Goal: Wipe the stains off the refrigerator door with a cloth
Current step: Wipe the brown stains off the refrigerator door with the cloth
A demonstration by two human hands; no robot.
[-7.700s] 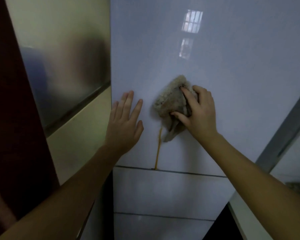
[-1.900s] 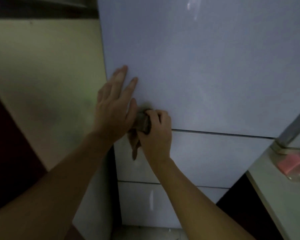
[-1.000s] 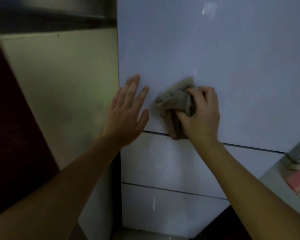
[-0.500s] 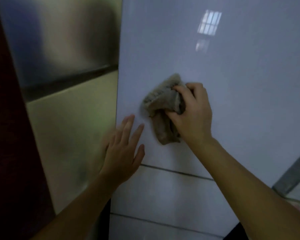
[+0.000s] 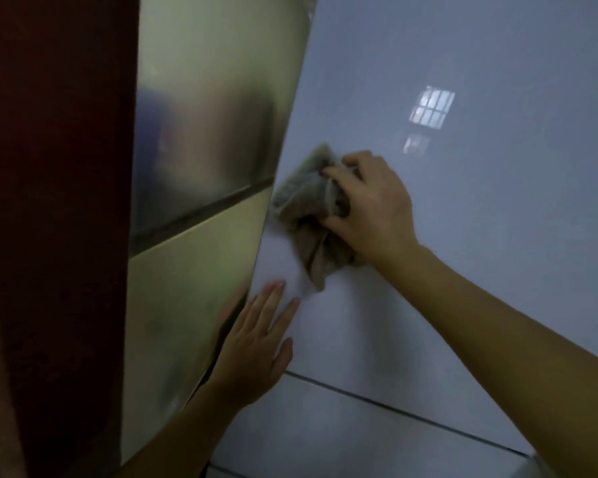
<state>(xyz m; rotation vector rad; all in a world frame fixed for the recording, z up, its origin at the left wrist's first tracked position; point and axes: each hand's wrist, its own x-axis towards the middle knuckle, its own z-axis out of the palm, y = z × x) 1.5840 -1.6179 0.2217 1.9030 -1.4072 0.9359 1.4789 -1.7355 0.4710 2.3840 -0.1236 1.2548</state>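
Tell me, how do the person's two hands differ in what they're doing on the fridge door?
The right hand is curled around a bunched grey-brown cloth, while the left hand holds nothing. The right hand sits higher on the refrigerator door; the left hand lies flat with fingers spread, lower down at the door's left edge. Both are on the same white panel.

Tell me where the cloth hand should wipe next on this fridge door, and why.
Probably a short stroke down and rightward. The right hand presses the bunched cloth against the refrigerator door right at its left edge, so little is left that way. The left hand lies flat below it. No stain shows now.
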